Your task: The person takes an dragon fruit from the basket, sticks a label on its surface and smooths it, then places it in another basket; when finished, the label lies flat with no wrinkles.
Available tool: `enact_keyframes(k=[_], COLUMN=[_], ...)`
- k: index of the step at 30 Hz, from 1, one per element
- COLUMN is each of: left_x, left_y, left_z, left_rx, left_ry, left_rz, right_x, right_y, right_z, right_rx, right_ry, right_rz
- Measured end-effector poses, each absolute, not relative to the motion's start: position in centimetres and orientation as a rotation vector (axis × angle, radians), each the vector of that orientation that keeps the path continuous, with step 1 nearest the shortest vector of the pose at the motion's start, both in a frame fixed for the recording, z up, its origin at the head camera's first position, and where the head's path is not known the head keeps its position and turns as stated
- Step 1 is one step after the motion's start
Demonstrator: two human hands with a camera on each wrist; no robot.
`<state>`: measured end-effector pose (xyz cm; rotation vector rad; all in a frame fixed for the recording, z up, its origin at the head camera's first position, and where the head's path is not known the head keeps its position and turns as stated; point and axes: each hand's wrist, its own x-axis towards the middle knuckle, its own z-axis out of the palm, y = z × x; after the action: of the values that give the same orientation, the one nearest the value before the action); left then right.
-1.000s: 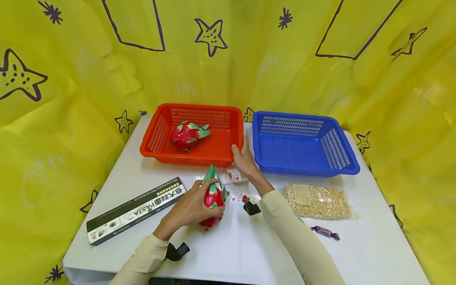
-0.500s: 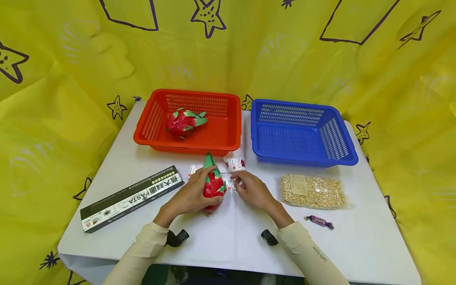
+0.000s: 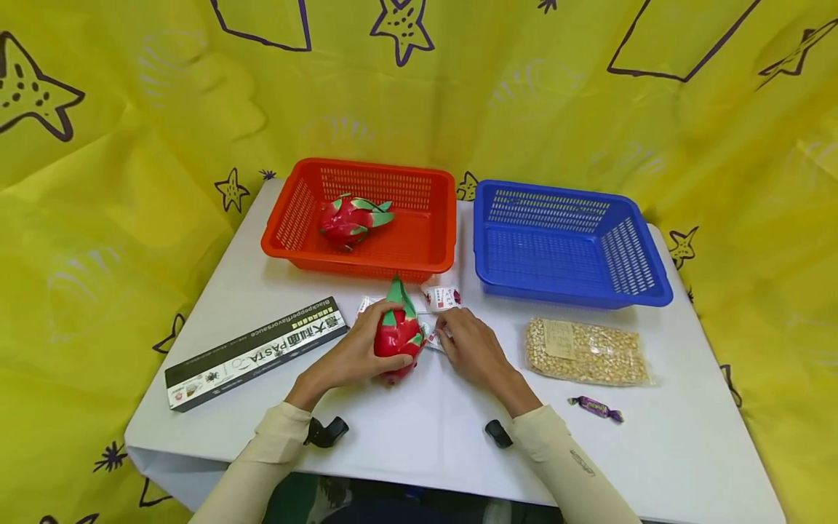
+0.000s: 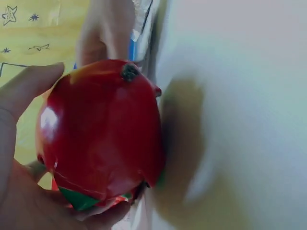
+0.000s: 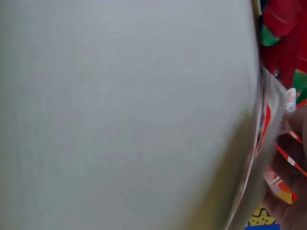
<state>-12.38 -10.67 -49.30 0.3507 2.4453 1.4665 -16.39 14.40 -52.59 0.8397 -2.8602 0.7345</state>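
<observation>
My left hand point(image 3: 348, 356) grips a red dragon fruit point(image 3: 398, 338) with green leaf tips, just above or on the table. The left wrist view shows the thumb and fingers spread round the glossy fruit point(image 4: 105, 129). Right beside it, my right hand point(image 3: 476, 348) has its fingers curled at a small white packet point(image 3: 432, 338) with red print. In the right wrist view the thumb and fingers pinch the clear wrapping of that packet point(image 5: 274, 108). More such packaging point(image 3: 447, 297) lies just beyond the right hand, and part of it is hidden behind the fruit.
A red basket point(image 3: 356, 263) at the back left holds another dragon fruit point(image 3: 350, 220). To its right stands a blue basket point(image 3: 569, 292). A long pasta box point(image 3: 255, 353) lies at left. A bag of pale kernels point(image 3: 589, 352) and a purple wrapped candy point(image 3: 596, 408) lie at right.
My right hand has let go of the red basket's right side and come down to the packet near the fruit. The left hand keeps its grip on the dragon fruit. The head view has shifted.
</observation>
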Motion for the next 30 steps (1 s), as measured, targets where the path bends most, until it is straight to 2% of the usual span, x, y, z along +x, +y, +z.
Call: enact_keyframes(k=[7, 14, 17, 21, 24, 30], left_x=[-12.2, -11.9, -12.1, -12.5, -12.6, -12.5], left_y=[-11.0, -11.4, -12.0, -12.8, -13.1, -13.4], left_z=[-50.0, -50.2, -50.1, -49.9, -49.9, -50.2], left_rx=[0.374, 0.391, 0.388, 0.341, 0.330, 0.370], left_ry=[2.372, 2.323, 2.266, 2.209, 2.198, 2.182], left_rz=[1.522, 1.556, 1.622, 1.710, 1.721, 1.738], right_x=[-15.8, -15.0, -14.0, -12.4, -11.5, -11.4], right_y=[15.5, 15.8, 14.8, 12.4, 10.7, 8.5], right_z=[-51.7, -48.6, -46.8, -45.5, -45.8, -47.5], right_rx=[0.699, 0.518, 0.559, 0.746, 0.853, 0.895], right_ry=[-2.723, -2.527, -2.452, -2.467, -2.553, -2.627], right_rz=[0.980, 1.122, 1.305, 1.458, 1.396, 1.152])
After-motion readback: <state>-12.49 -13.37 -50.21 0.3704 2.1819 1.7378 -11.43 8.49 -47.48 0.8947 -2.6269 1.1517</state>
